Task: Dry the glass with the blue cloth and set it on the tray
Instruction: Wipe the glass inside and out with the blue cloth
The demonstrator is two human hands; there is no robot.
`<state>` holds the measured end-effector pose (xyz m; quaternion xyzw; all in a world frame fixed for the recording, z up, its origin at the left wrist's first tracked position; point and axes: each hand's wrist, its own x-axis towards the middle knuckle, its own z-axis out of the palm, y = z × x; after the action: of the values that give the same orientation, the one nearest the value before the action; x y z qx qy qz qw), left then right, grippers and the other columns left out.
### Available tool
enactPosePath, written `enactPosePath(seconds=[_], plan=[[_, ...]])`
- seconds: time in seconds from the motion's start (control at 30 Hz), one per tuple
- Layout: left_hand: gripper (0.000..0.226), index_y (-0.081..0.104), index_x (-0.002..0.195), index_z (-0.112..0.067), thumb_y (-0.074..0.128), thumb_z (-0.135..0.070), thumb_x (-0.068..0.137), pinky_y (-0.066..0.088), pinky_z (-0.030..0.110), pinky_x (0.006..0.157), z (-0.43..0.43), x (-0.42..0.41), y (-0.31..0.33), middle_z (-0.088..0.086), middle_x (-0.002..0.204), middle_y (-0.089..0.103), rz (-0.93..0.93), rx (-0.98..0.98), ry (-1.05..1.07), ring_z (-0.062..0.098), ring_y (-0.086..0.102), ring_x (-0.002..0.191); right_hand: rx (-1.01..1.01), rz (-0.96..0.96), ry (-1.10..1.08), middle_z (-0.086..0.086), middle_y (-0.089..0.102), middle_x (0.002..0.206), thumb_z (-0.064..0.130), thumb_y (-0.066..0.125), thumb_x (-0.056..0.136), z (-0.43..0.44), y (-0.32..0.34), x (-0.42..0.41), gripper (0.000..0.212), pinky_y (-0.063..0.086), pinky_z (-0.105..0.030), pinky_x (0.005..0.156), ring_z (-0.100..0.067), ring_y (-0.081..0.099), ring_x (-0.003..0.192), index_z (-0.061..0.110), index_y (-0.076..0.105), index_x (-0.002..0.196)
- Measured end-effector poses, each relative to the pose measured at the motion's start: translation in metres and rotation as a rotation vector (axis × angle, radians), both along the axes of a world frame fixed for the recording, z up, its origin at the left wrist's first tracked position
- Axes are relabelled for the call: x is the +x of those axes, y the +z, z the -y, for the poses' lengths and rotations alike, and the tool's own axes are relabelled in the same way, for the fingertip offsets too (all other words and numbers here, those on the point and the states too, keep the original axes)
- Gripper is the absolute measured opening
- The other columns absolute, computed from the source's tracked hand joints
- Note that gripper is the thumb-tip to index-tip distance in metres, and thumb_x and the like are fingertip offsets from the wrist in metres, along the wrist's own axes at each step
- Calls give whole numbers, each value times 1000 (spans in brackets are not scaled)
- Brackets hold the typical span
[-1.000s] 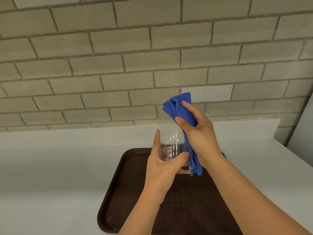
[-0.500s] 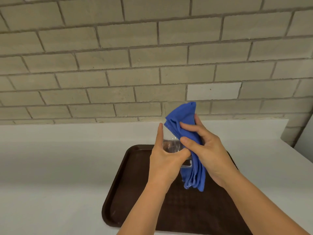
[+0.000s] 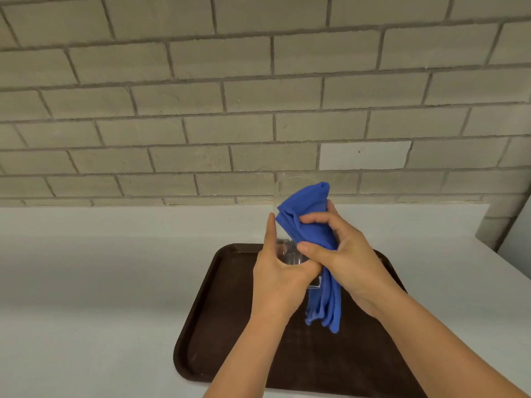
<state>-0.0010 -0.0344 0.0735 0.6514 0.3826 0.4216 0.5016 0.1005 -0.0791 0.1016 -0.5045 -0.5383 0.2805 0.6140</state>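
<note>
**A:** Which step is this?

**B:** Drying, by my reading. Over the far half of the tray (image 3: 207,311), the left hand (image 3: 283,278) grips the lower part of the glass (image 3: 288,252). The thumb lies across the near side and the forefinger points straight up the wall. The glass is upright and looks lifted off the tray, not set down.

**A:** And right of it?

**B:** The cloth (image 3: 309,222) is bunched against the glass's right side. Its top fold is near the rim and its tail hangs toward the tray. The right hand (image 3: 344,259) clutches it, fingers curled over the folds and thumb pressing from the near side.

**A:** So what does the next move call for?

**B:** I'd guess more wiping: turn the glass in the left hand while the cloth rubs round it, and perhaps push a fold inside. I can't tell whether the glass is wet. After that, lower it straight onto the tray's bare middle, base flat, and loosen the left hand only once it stands. Smooth glass may slip, so a firm hold matters.

**A:** The surface and the room?

**B:** The tray is dark brown with a raised rim. It lies on a white counter (image 3: 100,282) that runs out on both sides of it. Behind the tray rises a pale brick wall (image 3: 230,96), with one whiter brick above the tray's far right corner.
</note>
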Motion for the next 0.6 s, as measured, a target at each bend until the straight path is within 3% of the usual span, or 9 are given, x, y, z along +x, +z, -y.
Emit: enactPosePath(seconds=[0.1,0.2,0.3,0.37,0.43,0.53,0.6], plan=[[96,16,140,-45,74,-27,67,47,10,64,3,0,1,-16,109,59,12,-24,5,-8,60,90,-31,-26,-57,14,57,107,14,69,74,-13,11,7,29,52,-16,66,-3,62,87,41,61,82],[100,16,140,-47,77,-25,64,47,4,56,10,0,3,-29,97,45,49,-110,-10,-16,58,80,-12,-83,-179,11,61,101,14,67,76,-31,28,16,26,49,-22,76,-7,59,87,38,58,84],[99,20,136,-52,79,-23,62,57,24,74,11,-1,3,-20,99,52,58,-176,-36,7,64,89,-11,11,-191,11,57,116,17,62,80,-34,30,17,24,45,-19,80,-6,56,97,40,56,84],[82,34,121,-57,78,-21,63,58,27,72,4,-2,4,-15,95,62,74,-158,-37,10,68,86,-27,166,-118,26,36,134,21,58,83,-23,20,10,23,40,-19,89,-1,44,116,44,58,81],[71,46,122,-44,76,-15,66,59,31,77,-2,-4,7,-9,99,69,103,-130,-35,9,69,88,-37,278,19,35,13,137,20,57,83,-9,7,3,25,30,-22,103,2,24,132,44,62,80],[81,36,137,-24,75,-7,69,54,36,89,-2,-8,8,0,116,65,124,-138,-80,10,65,100,-73,348,131,39,9,135,16,53,85,4,3,3,28,13,-26,113,4,2,138,42,64,81],[79,37,136,-25,76,-6,69,57,30,83,-1,-8,6,-4,113,65,128,-127,-110,6,67,95,-98,395,139,44,8,130,16,54,85,10,6,5,28,8,-23,111,8,-3,136,41,64,80]])
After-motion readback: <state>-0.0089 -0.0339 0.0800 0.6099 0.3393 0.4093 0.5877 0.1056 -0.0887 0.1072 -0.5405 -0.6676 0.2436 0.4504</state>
